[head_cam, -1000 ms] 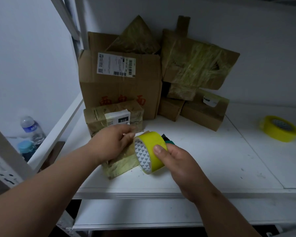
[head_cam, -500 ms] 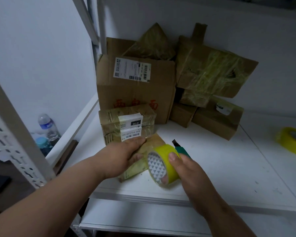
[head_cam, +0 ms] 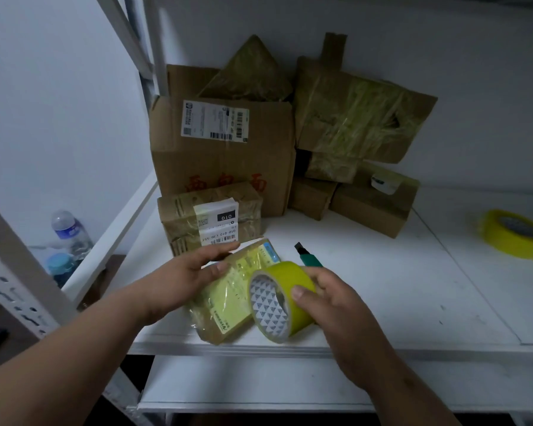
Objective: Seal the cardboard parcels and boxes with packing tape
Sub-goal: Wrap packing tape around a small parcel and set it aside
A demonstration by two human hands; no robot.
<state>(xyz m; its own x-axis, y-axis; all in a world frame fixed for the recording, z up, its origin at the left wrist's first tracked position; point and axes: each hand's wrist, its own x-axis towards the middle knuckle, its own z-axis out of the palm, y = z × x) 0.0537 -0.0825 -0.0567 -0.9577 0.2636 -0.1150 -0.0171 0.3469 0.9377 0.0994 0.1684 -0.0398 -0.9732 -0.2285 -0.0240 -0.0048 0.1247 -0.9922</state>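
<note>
The right hand grips the yellow roll of packing tape across its width: the thumb lies on the outer yellow band and the fingers curl round the far side. The roll stands on edge at the front of the white shelf board, its white core with a grey triangle pattern facing the camera. The left hand rests on the small flat cardboard parcel with a pale yellow label under clear film, fingers nearly straight over its far edge and thumb on its top face; it steadies the parcel and does not clamp it. Parcel and roll sit just beside each other, apparently touching.

Handling, as judged:
- The parcel looks light and fairly stiff. Its film skin is probably slick, so flat downward pressure should hold it better than a pinch.
- Hold the roll by its rim or through the core. The free end of the tape cannot be made out.
- Drawn tape is thin and clings to itself; keep it taut over the parcel.

A green-handled utility knife lies just behind the roll, blade end pointing away. A taped brown box with a white barcode label stands behind the parcel, in front of a large brown carton with red characters and further taped parcels. A second yellow tape roll lies well apart to the right. A clear plastic water bottle stands beyond the shelf's left edge.
</note>
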